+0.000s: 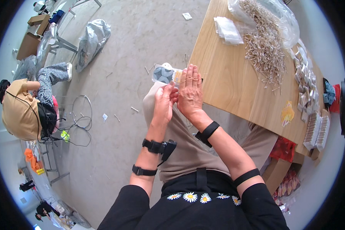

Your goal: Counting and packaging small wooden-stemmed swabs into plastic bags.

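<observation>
My left hand [165, 100] is closed on a small printed packet [163, 74], grey and white with an orange patch. The packet sticks out beyond the fingertips, over my knee and beside the table's corner. Against its right side lies my right hand [190, 90], fingers straight and together, palm turned toward the left hand. Part of the packet is hidden behind both hands. On the wooden table [230, 76] to the right, a large heap of cotton swabs [262, 44] spills from a clear plastic bag [285, 23]. Flat clear sachets [228, 30] lie beside the heap.
Filled small packs [304, 80] line the table's right edge, with white stacked packs [312, 132] nearer me. A yellow cutout [286, 114] lies on the tabletop. Below are a red bag [283, 149] and a cardboard box [274, 172]. A seated person [23, 109] and grey plastic bag [92, 42] are left.
</observation>
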### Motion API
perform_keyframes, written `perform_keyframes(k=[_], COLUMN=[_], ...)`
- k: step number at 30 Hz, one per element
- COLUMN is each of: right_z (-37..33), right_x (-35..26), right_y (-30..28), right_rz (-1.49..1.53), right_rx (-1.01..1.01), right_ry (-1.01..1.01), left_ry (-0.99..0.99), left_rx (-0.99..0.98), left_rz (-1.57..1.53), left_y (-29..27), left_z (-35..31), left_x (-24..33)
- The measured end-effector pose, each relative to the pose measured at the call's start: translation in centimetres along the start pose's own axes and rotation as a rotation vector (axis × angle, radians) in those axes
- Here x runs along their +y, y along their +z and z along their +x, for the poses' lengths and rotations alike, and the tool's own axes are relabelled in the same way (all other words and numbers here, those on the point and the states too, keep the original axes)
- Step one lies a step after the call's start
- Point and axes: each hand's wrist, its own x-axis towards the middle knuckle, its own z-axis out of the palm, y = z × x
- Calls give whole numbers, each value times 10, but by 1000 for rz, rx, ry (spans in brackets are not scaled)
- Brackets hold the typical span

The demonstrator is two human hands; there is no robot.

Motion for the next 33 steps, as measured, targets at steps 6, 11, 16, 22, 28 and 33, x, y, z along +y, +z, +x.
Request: perform_keyframes(k=[6, 11, 16, 22, 28, 33], right_z=[-1, 0, 2, -6, -23, -20], right_x=[1, 0, 2, 15, 24, 17], right_y=[5, 6, 8, -19, -24, -21], right_rz=[127, 55, 9, 183, 151, 127], right_rx=[60, 49, 42, -21, -79, -83], right_ry=[14, 20, 19, 15, 61, 89], left_ry=[-20, 161, 227, 255, 266, 309], left_rx=[-81, -38, -65, -61, -54, -65], left_rz=[-196, -170, -91, -65, -87, -79], left_y=[15, 25, 20, 18, 24, 22], left_z=[42, 55, 63, 62, 56, 58], left_x=[-7, -15, -23, -21, -18, -21])
